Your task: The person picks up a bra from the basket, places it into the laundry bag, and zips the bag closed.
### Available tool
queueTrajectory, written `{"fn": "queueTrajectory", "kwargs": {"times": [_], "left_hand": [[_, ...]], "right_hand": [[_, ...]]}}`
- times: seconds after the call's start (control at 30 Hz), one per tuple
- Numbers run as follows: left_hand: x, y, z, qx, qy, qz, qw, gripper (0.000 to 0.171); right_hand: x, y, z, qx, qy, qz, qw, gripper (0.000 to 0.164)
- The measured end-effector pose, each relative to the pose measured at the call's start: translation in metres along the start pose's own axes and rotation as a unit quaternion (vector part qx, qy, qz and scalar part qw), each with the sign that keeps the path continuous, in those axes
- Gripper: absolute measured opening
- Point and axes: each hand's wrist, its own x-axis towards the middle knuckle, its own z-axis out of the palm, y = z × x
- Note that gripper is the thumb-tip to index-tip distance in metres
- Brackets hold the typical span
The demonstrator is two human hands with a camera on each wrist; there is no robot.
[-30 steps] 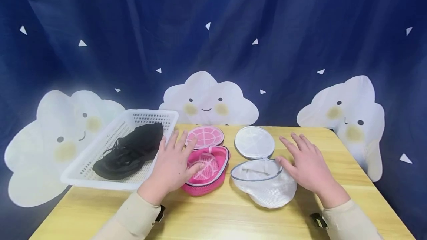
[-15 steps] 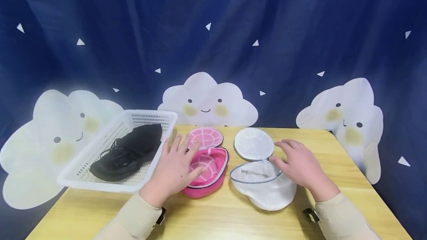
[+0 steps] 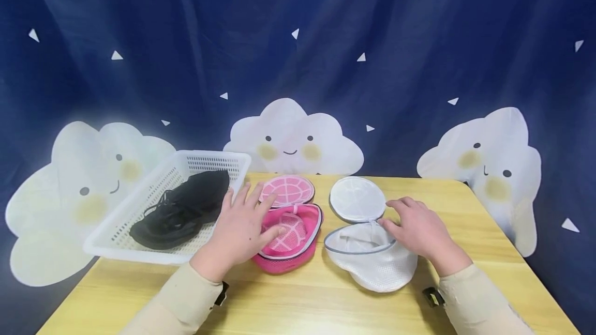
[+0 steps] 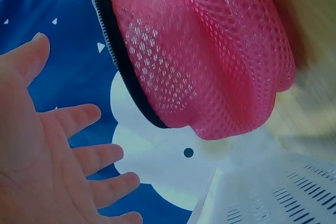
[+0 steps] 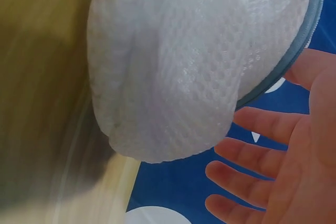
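Blue curtain (image 3: 298, 71) backs a wooden table (image 3: 307, 310) bearing a pink mesh bag (image 3: 286, 263) and a white mesh bag (image 3: 385, 268). The left hand (image 3: 239, 232), fingers spread and empty, is beside the former; the right hand (image 3: 421, 229), fingers loosely extended, beside the latter.

One bag (image 3: 295, 237) is pink (white-gridded lid (image 3: 287, 190)), the other bag (image 3: 382, 268) white.

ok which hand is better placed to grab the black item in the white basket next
Probably the left hand: it is beside the white basket with the black item, while the right hand is farther off, by the white mesh bag.
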Motion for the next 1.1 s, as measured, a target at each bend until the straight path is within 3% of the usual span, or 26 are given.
{"fn": "queueTrajectory", "kwargs": {"times": [0.37, 0.77, 1.1], "left_hand": [[-0.003, -0.014, -0.017, -0.010, -0.049, -0.025, 0.9984, 0.085], [-0.001, -0.061, -0.060, -0.016, -0.069, -0.044, 0.9965, 0.078], [0.010, -0.100, -0.062, -0.037, -0.090, -0.084, 0.9918, 0.076]], "right_hand": [[0.002, 0.003, 0.007, -0.012, -0.053, 0.029, 0.998, 0.057], [0.011, 0.007, 0.007, -0.017, -0.127, 0.044, 0.991, 0.061], [0.016, 0.009, 0.011, -0.005, -0.188, 0.062, 0.980, 0.035]]}}
